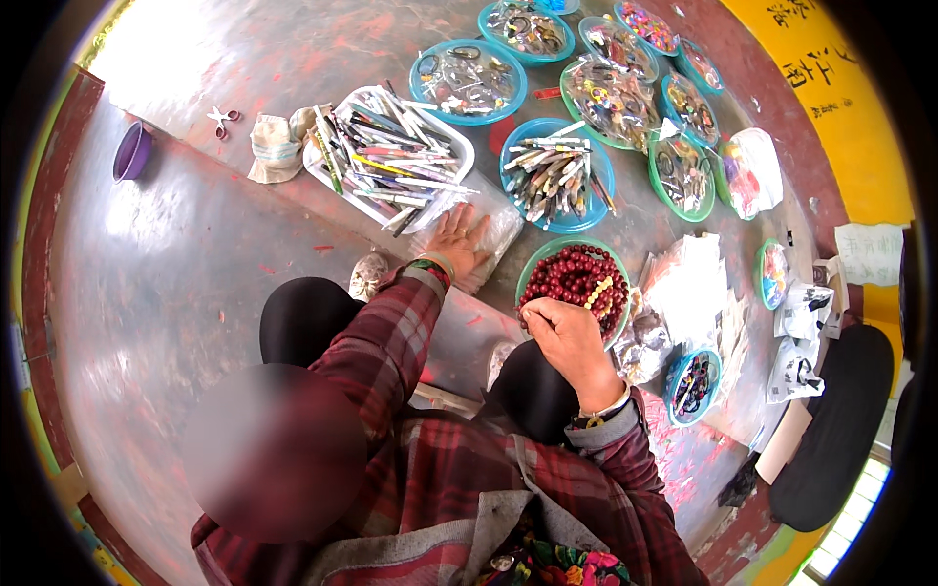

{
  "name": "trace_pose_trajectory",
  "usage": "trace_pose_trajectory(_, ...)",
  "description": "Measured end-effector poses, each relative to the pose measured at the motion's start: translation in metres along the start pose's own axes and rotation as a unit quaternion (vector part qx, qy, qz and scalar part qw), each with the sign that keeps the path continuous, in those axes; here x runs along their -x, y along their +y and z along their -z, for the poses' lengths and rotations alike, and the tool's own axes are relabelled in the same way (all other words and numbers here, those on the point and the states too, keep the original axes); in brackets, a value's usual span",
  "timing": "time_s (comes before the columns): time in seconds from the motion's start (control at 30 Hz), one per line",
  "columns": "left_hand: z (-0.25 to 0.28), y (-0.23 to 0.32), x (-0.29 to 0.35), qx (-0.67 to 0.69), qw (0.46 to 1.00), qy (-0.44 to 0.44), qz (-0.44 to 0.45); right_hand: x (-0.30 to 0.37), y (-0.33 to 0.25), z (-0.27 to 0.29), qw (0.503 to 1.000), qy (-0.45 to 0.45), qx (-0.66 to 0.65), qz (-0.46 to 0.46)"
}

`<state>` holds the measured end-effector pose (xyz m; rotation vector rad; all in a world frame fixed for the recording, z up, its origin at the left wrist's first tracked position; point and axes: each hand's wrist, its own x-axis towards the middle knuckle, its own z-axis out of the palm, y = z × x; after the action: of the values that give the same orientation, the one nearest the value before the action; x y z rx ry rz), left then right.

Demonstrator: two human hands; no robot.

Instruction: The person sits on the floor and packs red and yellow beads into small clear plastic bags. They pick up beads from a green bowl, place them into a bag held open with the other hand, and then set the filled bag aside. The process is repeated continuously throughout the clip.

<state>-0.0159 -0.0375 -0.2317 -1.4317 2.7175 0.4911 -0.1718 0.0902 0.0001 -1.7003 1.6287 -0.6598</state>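
The left hand (457, 242) lay flat and spread out on clear plastic bags (500, 237), beside a white tub (466, 154) of pens (391, 161). The right hand (575, 344) was curled at the near edge of a green bowl (531, 260) of red beads (569, 275); whether it held any could not be told.

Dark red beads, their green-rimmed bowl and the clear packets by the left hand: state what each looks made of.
Dark red beads: glossy with small highlights, perhaps wood or plastic. Green-rimmed bowl: probably plastic, its rim smooth and translucent-looking. Clear packets: likely thin plastic film, shiny and crinkled, with streaky glare.
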Motion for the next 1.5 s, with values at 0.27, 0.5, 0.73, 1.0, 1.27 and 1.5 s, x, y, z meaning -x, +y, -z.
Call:
trace_pose_trajectory(0.27,0.030,0.012,0.000,0.002,1.000,-0.006,-0.009,0.004,0.015,-0.005,0.998,0.038,0.033,0.042)
trace_pose_trajectory(0.5,0.065,0.038,0.031,-0.009,0.992,0.086,-0.089,0.045,0.021,0.025,0.957,0.257,-0.121,0.053)
trace_pose_trajectory(0.73,0.156,0.055,0.056,0.039,0.960,0.207,-0.184,0.174,0.160,0.063,0.820,0.368,-0.301,-0.318)
trace_pose_trajectory(1.0,0.249,0.046,0.112,0.097,0.933,0.320,-0.133,0.219,0.250,-0.024,0.730,0.306,-0.461,-0.401)
trace_pose_trajectory(1.27,0.231,0.027,0.138,0.183,0.961,0.195,0.075,0.131,0.294,-0.046,0.769,0.295,-0.253,-0.507)
trace_pose_trajectory(1.5,0.219,0.031,0.128,0.185,0.960,0.209,0.035,0.131,0.282,-0.049,0.821,0.351,-0.056,-0.447)
